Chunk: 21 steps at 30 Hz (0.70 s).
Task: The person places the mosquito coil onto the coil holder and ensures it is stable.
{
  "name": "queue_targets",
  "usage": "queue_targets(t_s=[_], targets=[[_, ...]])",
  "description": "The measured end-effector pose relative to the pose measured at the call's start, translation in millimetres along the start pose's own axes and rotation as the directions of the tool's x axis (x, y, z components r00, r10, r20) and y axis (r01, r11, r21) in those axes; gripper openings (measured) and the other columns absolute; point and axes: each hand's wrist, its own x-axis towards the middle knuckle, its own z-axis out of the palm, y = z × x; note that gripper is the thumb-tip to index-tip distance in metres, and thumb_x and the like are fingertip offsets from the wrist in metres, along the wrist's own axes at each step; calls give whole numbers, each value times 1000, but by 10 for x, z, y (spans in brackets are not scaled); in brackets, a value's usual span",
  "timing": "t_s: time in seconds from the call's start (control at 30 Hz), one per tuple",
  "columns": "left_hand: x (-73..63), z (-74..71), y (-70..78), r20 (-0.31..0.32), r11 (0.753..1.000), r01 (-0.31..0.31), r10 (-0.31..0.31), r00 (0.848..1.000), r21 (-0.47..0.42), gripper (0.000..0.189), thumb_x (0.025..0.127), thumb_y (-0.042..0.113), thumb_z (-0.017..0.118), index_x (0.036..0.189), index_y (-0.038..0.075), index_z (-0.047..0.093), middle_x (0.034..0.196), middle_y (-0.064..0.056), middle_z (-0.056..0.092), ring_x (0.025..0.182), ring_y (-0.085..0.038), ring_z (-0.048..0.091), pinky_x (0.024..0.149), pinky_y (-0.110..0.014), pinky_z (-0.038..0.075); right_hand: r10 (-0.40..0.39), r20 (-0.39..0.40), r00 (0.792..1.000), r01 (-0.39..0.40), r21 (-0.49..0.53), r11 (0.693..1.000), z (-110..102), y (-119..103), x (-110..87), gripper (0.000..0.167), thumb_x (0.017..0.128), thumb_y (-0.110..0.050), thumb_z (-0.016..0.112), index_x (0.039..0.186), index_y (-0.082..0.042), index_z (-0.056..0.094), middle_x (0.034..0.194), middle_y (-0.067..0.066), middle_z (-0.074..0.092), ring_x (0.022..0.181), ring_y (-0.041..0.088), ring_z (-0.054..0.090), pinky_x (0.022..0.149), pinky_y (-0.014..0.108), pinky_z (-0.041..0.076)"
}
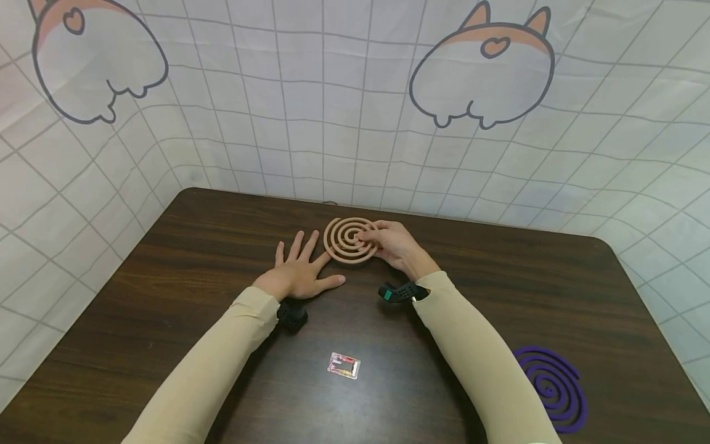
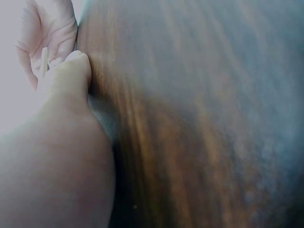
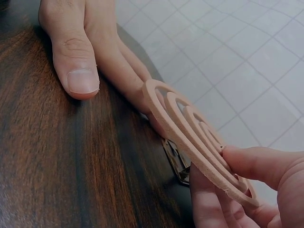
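Observation:
A tan mosquito coil is in my right hand, pinched near its centre between thumb and fingers. In the right wrist view the coil is tilted, with the thumb on its upper face and other fingers beneath. My left hand lies on the table with fingers spread, left of the coil. One left fingertip reaches behind the coil's edge, close to a small dark metal piece; whether it presses that piece is hidden. The left wrist view shows mainly the left thumb and wrist.
On the dark wood table, a purple mosquito coil lies at the right front, partly behind the right sleeve. A small card-like rectangle with a red-and-white border and dark middle lies between the forearms. White gridded cloth hangs behind the table.

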Motion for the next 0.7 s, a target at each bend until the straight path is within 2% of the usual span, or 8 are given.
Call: queue_targets(t_s=[0.7], targets=[[-9,9,-22,-30,999,-26,25,999,-18,86,97,81,34,167,37,11,176,-8,-15,162,-38,-20,126,-70,-9,23,-19,1000,-23,-7,1000,18,-19,-16,33,98,-6,69,130,0,60,102,6,69,80,13,71,73,25,61]])
